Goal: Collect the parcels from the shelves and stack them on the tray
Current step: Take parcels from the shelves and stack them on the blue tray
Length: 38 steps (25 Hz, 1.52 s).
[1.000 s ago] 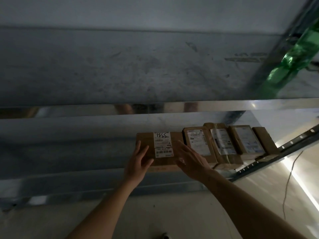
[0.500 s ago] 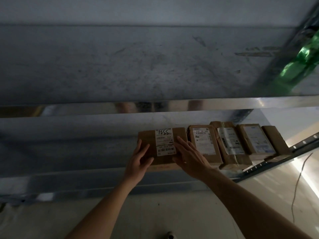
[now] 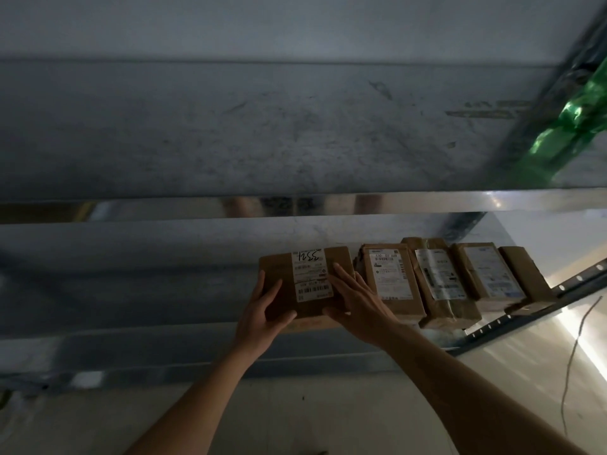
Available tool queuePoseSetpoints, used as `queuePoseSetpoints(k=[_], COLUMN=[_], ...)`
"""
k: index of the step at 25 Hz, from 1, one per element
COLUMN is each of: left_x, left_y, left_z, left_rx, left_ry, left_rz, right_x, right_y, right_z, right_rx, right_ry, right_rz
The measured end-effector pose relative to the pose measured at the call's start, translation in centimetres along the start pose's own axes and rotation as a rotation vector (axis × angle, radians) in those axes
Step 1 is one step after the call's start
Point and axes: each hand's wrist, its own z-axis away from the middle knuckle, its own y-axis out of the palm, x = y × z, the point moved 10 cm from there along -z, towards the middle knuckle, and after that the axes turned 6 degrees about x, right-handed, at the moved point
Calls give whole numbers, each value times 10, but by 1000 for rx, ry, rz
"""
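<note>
Both your hands were on the leftmost parcel [image 3: 297, 280], the brown box with the white label and "1255" handwritten on top. It sat on the lower metal shelf [image 3: 131, 290], at the left end of the row.

Left hand [image 3: 262, 315]: grip clasped the box's near-left corner, fingers running up the left part of the top face, thumb hooked across the front edge. Grasping it.

Right hand [image 3: 358, 303]: fingers lay mostly straight and spread over the right part of the top face, reaching to the label's edge; thumb sat at the near-right front edge. Reads as a flat press rather than a closed grip. Light was poor, so I could not tell whether the thumb went under the box.

The parcel lay between your two hands, its far half beyond your fingertips. I could not tell if it was lifted or flat on the shelf.

Just right of your right hand: second parcel [image 3: 387, 280] with a white label, then a taped parcel [image 3: 437, 284], then another labelled parcel [image 3: 486, 274], then a plain brown box [image 3: 525, 277] at the far right end. All side by side, touching or nearly so.

Upper shelf [image 3: 295, 126] above was bare dull metal. Green plastic-wrapped object [image 3: 571, 123] at the right upright. A thin cable [image 3: 571, 356] hung at right.
</note>
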Motion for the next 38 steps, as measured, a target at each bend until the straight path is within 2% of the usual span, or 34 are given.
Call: queuePoseSetpoints(k=[3, 7, 15, 25, 32, 34, 38], left_x=[-7, -15, -22, -66, -93, -91, -75], left_y=[-22, -64, -175, -222, -230, -224, -218], left_z=[18, 57, 225, 557, 823, 882, 989], left_rx=[-46, -143, -500, -928, -1226, -1247, -1309], left_ry=[12, 1, -107, -394, -669, -704, -653], left_rz=[-17, -44, -110, -221, -265, -266, -215], right_x=[25, 83, 254, 493, 670, 711, 790], right_y=[-8, -28, -30, 1, 69, 94, 146], right_z=[6, 15, 44, 224, 397, 441, 517], right_rx=[35, 7, 50, 155, 227, 272, 312], right_ry=[-18, -149, -496, -1003, -1329, -1403, -1536], right_rz=[4, 51, 116, 110, 192, 216, 284])
